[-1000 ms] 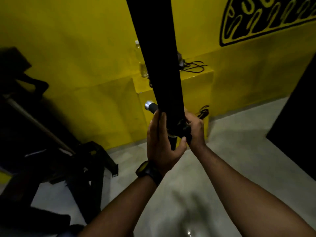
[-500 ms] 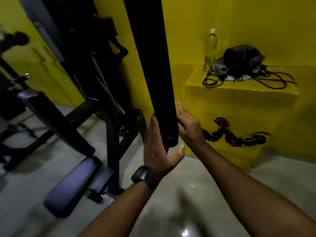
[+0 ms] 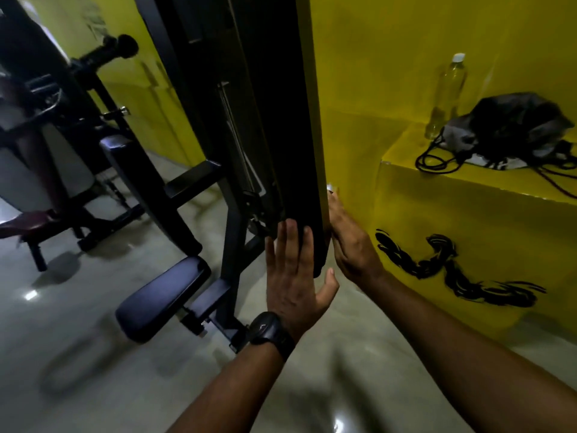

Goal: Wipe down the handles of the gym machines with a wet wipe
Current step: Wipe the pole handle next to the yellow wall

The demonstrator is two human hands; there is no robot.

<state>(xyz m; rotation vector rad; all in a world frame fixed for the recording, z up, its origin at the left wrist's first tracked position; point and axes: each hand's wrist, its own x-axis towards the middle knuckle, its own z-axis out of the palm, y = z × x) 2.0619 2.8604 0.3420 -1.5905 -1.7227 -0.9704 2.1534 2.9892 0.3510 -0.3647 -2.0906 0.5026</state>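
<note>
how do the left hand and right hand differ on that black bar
The left hand lies on the near face of the black bar, its back visible; the right hand lies along the bar's right edge, partly hidden. The left wrist carries a black watch; the right wrist is bare. A white scrap, perhaps the wipe, shows only at the right hand's fingertips. Both have straight fingers pointing up against the bar.

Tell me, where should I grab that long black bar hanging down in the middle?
Probably near its rounded bottom end, from both sides: the long black bar hangs almost upright with that end free. The left hand and right hand lie flat against its two sides there.
</note>
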